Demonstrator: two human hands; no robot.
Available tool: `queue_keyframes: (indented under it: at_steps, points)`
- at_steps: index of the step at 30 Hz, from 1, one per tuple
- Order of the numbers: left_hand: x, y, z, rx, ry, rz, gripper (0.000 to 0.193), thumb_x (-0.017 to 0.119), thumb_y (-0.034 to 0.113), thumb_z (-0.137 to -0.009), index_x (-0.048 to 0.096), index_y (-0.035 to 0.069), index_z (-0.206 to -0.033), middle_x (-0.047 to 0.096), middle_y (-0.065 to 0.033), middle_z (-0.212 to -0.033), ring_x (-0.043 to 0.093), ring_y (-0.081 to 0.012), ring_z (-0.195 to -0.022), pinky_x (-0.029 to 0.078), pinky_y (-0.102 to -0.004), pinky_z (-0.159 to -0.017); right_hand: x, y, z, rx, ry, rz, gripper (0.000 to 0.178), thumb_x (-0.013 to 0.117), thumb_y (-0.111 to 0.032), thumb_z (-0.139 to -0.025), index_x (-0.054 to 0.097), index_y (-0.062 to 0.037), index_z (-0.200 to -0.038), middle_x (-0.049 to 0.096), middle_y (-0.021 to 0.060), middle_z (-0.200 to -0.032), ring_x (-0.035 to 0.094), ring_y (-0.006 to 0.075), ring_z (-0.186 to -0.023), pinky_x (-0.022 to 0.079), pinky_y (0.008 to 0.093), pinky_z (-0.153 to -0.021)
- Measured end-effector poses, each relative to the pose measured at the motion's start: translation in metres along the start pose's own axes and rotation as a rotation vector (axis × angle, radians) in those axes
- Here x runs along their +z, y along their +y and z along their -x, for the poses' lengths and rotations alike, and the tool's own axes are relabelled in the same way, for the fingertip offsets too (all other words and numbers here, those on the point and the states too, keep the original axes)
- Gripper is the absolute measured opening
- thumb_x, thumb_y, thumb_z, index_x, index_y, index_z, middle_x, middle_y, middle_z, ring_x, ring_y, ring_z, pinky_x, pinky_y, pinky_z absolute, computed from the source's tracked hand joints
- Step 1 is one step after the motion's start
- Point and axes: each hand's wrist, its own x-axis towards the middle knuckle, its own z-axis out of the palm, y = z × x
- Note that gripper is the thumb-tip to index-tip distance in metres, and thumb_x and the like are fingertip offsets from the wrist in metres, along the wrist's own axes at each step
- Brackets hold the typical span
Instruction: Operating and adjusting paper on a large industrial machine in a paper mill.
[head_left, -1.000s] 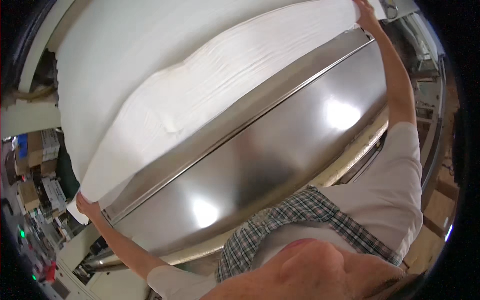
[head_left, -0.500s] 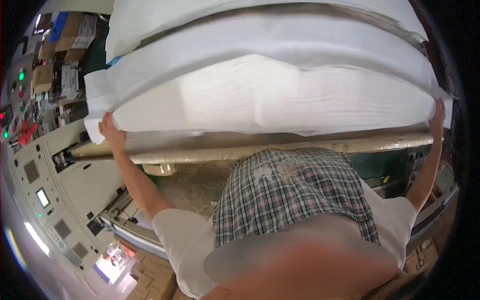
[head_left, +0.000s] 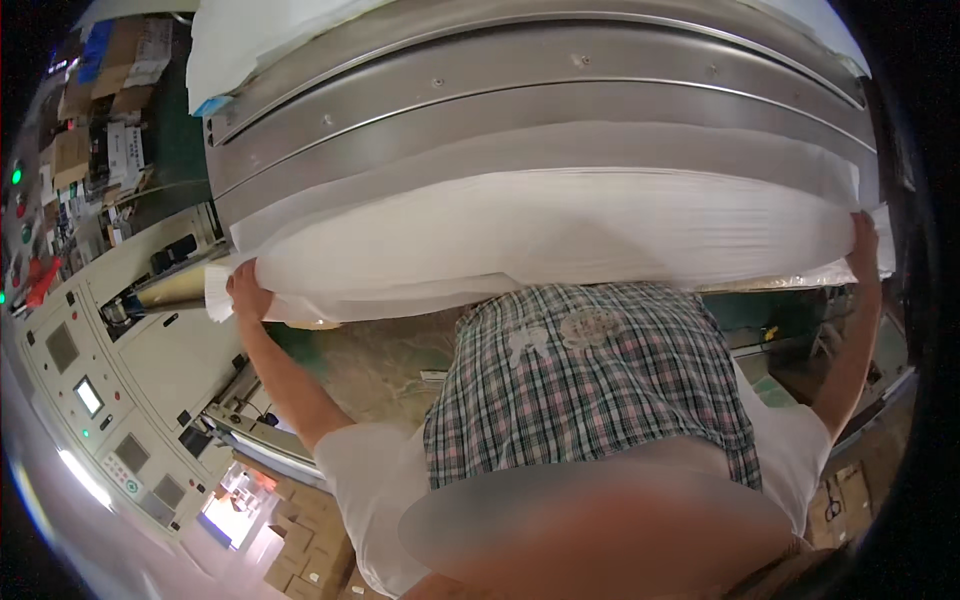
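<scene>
A wide white sheet of thin, slightly see-through material (head_left: 560,225) stretches in front of me from side to side, wrinkled and bulging along its middle. My left hand (head_left: 250,290) has its fingers wrapped round the left end of the sheet, and a short flap sticks out past them. At the opposite end, my right hand (head_left: 865,245) is closed on the sheet's right edge. The near edge hangs against my checked apron (head_left: 590,380). Beneath the sheet, a long roller (head_left: 180,290) shows at the left; most of it is covered.
Beyond the sheet is a curved-looking metal machine front (head_left: 510,105) with bolts and long slots. More white material (head_left: 245,50) lies at the back. A control panel (head_left: 90,395) with lit buttons stands left, above cardboard boxes (head_left: 315,540).
The sheet has come off the machine front toward me, baring the metal behind it. My left hand has moved slightly nearer and inward; my right hand has shifted a little inward, both still gripping.
</scene>
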Motion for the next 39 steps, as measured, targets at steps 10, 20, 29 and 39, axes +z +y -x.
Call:
queue_keyframes:
  at_steps: [10,20,29,39]
  points:
    - [0.036,0.031,-0.187,0.111,-0.759,-0.071,0.052,0.046,0.006,-0.065,0.052,0.014,-0.115,0.059,-0.018,-0.099,0.054,-0.0341,-0.096,0.044,-0.0367,-0.082,0.011,0.022,-0.189,0.215,-0.838,0.647,0.074,0.061,0.002,-0.059,0.038,-0.0169,-0.127,0.048,0.0225,-0.116,0.052,0.0317,-0.102,0.046,0.0398,-0.081]
    - [-0.055,0.156,-0.09,0.089,0.366,0.7,0.019,0.05,0.008,-0.076,0.061,0.008,-0.091,0.062,-0.0088,-0.09,0.058,-0.0242,-0.086,0.044,-0.0337,-0.077,0.015,-0.012,-0.165,-0.24,0.131,-0.104,0.033,0.047,-0.008,-0.083,0.048,-0.0045,-0.116,0.055,0.0096,-0.108,0.055,0.0223,-0.096,0.041,0.0319,-0.086]
    - [-0.084,0.339,0.001,0.743,0.298,0.911,0.026,0.061,0.008,-0.071,0.058,0.01,-0.096,0.057,-0.0072,-0.101,0.053,-0.0258,-0.097,0.039,-0.0418,-0.087,-0.019,-0.549,-0.063,-0.713,-0.154,-0.557,0.042,0.068,-0.007,-0.065,0.052,-0.0063,-0.103,0.05,0.0109,-0.105,0.052,0.0249,-0.091,0.043,0.0324,-0.077]
    - [0.022,0.117,-0.04,0.018,0.354,0.176,0.031,0.046,0.03,-0.082,0.057,0.005,-0.097,0.054,-0.0166,-0.105,0.046,-0.0345,-0.102,0.029,-0.0513,-0.09,0.037,-0.66,-0.029,-0.88,-0.051,-0.329,0.035,0.058,0.004,-0.062,0.052,-0.0054,-0.095,0.05,0.0099,-0.097,0.055,0.0288,-0.078,0.048,0.0347,-0.064]
